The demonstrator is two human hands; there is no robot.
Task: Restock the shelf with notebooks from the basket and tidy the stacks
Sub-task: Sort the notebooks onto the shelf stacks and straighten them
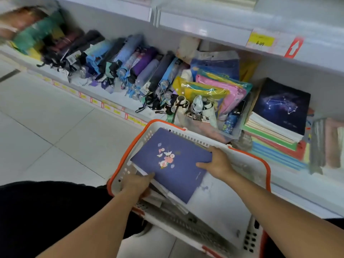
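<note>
Inside the white, orange-rimmed basket, the left hand and right hand grip opposite edges of a purple flowered notebook atop other notebooks, while beyond, plastic folders, folded umbrellas and a constellation-covered notebook stack crowd the shelf.

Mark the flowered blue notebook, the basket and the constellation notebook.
flowered blue notebook (173,162), head view, cover centre.
basket (268,170), head view, orange rim at right.
constellation notebook (281,107), head view, dark cover centre.
</note>
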